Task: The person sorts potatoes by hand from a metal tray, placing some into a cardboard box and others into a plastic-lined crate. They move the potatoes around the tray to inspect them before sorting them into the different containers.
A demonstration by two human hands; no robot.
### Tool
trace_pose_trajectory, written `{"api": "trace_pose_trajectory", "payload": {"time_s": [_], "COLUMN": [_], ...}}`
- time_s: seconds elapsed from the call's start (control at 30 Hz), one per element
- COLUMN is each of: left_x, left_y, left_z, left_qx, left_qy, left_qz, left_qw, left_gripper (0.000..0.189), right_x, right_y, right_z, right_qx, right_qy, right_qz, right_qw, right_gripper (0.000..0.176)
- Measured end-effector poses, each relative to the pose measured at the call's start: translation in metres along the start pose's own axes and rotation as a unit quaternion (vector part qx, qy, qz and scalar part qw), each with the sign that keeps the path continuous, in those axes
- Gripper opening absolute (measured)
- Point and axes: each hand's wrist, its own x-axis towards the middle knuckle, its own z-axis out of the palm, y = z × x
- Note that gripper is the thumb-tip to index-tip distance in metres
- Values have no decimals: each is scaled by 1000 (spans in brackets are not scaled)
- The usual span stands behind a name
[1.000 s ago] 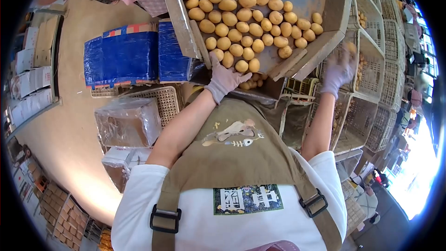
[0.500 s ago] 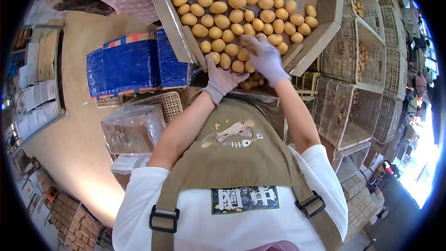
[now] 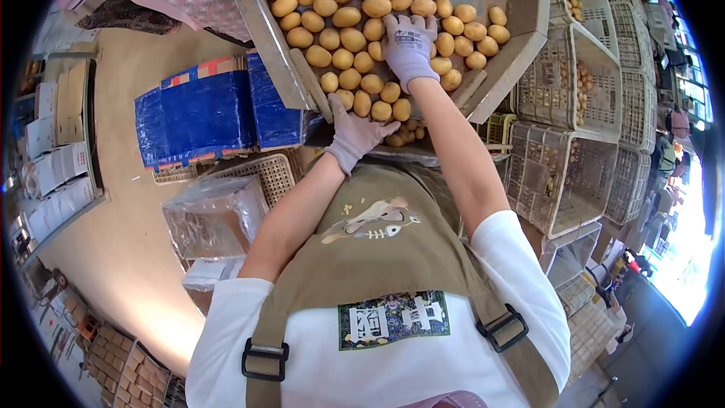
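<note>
Potatoes (image 3: pixel 347 17) in the tray (image 3: pixel 513 60) are seemingly being reached for by the right hand (image 3: pixel 411 47), curled, its grip untellable, while the left hand (image 3: pixel 358 134) is spread at the mouth; a secure hold is called for.

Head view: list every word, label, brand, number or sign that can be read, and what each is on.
"中": white character on the chest print of the white T-shirt; the character beside it is unclear.
Right glove: dark print on its back, too small to read.
White cartons at far left: markings too small to read.
</note>
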Motion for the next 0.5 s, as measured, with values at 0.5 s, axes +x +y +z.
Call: {"api": "trace_pose_trajectory", "payload": {"time_s": [0.5], "left_x": [-2], "left_y": [3], "left_z": [5], "left_qx": [26], "left_qy": [-61], "left_qz": [3], "left_qw": [998], "left_gripper": [104], "right_x": [6], "right_y": [130], "right_z": [-45], "right_qx": [108], "right_qy": [105], "right_qz": [69], "right_qw": [986], "right_gripper": [54]}}
